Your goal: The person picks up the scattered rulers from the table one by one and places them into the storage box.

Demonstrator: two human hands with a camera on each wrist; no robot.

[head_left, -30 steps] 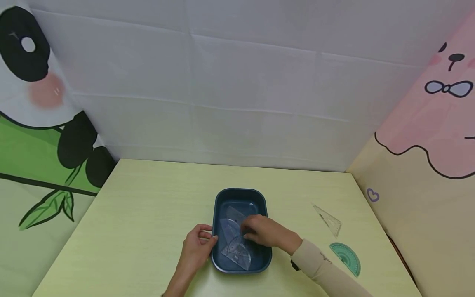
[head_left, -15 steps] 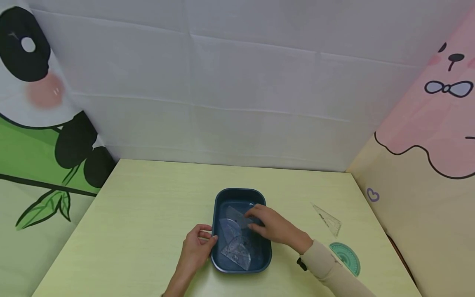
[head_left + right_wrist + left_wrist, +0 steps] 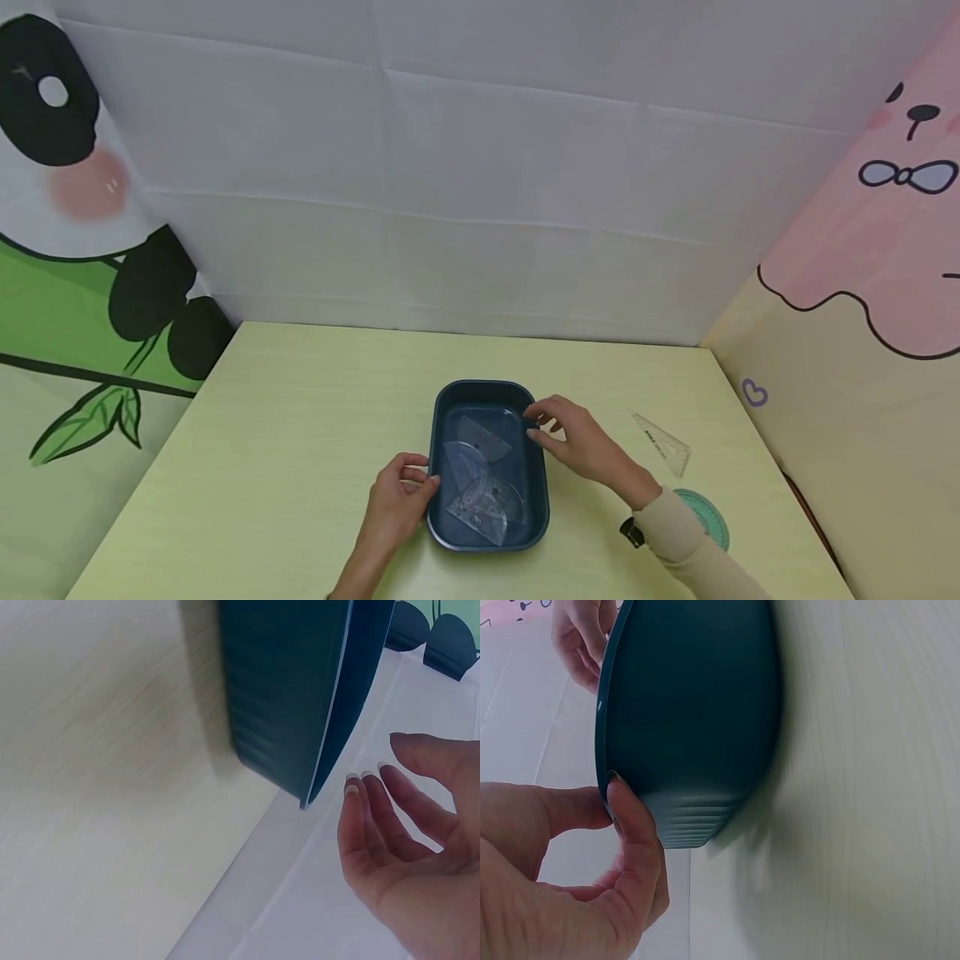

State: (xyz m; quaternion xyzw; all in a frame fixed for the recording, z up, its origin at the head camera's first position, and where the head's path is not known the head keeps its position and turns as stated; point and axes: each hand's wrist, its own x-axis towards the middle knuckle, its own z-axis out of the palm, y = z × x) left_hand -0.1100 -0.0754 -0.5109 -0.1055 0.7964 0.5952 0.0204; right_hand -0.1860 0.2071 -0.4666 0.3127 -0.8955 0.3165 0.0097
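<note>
A dark blue plastic tray (image 3: 528, 533) stands on the table, holding several clear drawing tools. Among them are a clear triangle ruler (image 3: 483, 439), a clear protractor (image 3: 465, 458) and more clear pieces (image 3: 480, 510) that overlap near the front. My left hand (image 3: 401, 497) pinches the tray's left rim between thumb and fingers, as the left wrist view confirms. Over at the right rim hovers my right hand (image 3: 581, 442), fingers loosely bent with nothing between them. In the right wrist view its fingertips (image 3: 352, 780) are apart from the tray wall (image 3: 285, 690).
On the table (image 3: 315, 400) to the right lie a clear triangle ruler (image 3: 663, 443) and a green protractor (image 3: 708, 518), partly covered by the right sleeve (image 3: 686, 533). A white sheet (image 3: 487, 167) hangs behind the table, with printed side walls.
My right hand has moved from inside the tray rightward and away to its right rim, leaving the clear pieces lying inside. The left hand has stayed in place. The sleeve now covers part of the green protractor.
</note>
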